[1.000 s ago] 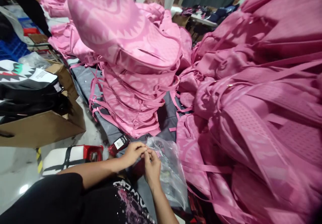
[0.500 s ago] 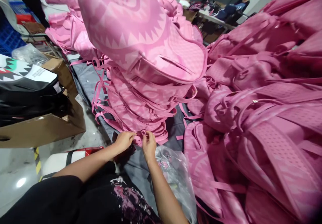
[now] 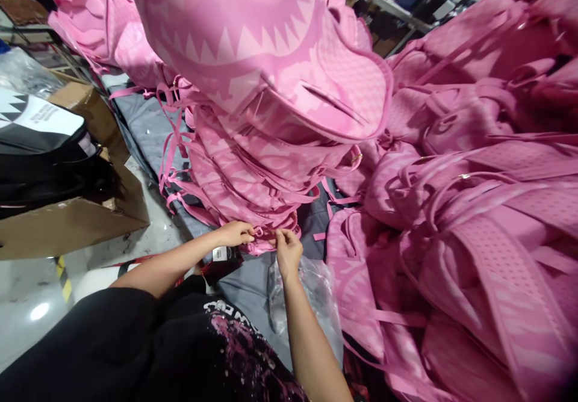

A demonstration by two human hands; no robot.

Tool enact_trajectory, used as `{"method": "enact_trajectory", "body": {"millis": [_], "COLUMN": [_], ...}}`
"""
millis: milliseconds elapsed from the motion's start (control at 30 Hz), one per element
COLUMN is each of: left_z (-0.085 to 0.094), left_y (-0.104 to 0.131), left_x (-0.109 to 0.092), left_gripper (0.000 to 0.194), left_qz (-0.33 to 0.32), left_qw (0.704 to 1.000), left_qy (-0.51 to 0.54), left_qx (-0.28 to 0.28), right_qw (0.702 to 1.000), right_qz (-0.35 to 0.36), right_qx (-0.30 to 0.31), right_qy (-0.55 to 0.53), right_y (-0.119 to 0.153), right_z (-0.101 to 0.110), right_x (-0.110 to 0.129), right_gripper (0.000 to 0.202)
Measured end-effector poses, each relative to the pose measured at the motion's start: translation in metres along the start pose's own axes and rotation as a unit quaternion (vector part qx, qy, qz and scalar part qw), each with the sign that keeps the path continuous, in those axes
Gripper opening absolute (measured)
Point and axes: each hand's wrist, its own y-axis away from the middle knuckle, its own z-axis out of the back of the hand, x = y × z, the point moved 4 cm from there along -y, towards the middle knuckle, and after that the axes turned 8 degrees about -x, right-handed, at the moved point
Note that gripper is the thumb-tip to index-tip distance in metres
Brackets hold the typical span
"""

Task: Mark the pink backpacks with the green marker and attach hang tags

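A tall stack of pink backpacks stands on a grey cloth, the top one printed with a toothed mouth. At the front of the lowest backpack, my left hand pinches at its edge near a small pink loop. Just to the right, my right hand has its thumb and fingers pressed together at the same backpack's front edge. What exactly lies between the fingertips of either hand is too small to make out. A clear plastic bag lies under my right forearm.
Many pink backpacks are heaped on the right, and more lie at the back left. On the left, a cardboard box holds a black and white backpack. A small dark box sits below my left hand.
The view has shifted and come nearer the stack. My hands have spread apart along the lowest backpack's edge, the right one moving rightward. The small dark box now shows its white label.
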Motion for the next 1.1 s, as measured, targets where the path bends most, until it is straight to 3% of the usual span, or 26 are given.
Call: {"method": "enact_trajectory", "body": {"millis": [200,400,500,600,700,800,933,1100], "left_z": [0.006,0.011,0.009,0.005,0.004,0.003,-0.002,-0.008], "left_y": [0.018,0.03,0.034,0.035,0.033,0.034,0.04,0.024], "left_x": [0.001,-0.002,-0.001,0.002,0.002,-0.009,-0.025,-0.023], "left_gripper": [0.058,0.047,0.048,0.031,0.014,0.015,0.014,0.023], "left_qz": [-0.03,-0.049,-0.075,-0.078,-0.073,-0.106,-0.153,-0.112], "left_qw": [0.997,0.993,0.991,0.991,0.988,0.98,0.973,0.977], "left_qy": [0.066,0.096,0.111,0.107,0.089,0.062,0.042,0.074], "left_qx": [0.035,-0.044,-0.026,-0.031,-0.102,-0.156,-0.166,-0.166], "right_qw": [0.994,0.984,0.981,0.982,0.985,0.986,0.98,0.969], "right_qz": [-0.048,-0.055,-0.053,-0.041,-0.015,0.018,0.064,0.124], "right_qx": [-0.016,-0.014,-0.004,0.014,0.043,0.095,0.166,0.211], "right_qy": [-0.1,-0.167,-0.184,-0.186,-0.169,-0.138,-0.093,-0.039], "right_y": [0.009,0.015,0.015,0.014,0.012,0.013,0.014,0.01], "right_z": [-0.003,-0.004,-0.005,-0.006,-0.008,-0.013,-0.021,-0.021], "right_x": [-0.001,0.004,0.008,0.012,0.02,0.027,0.032,0.034], "right_gripper": [0.041,0.044,0.044,0.042,0.039,0.035,0.033,0.028]}}
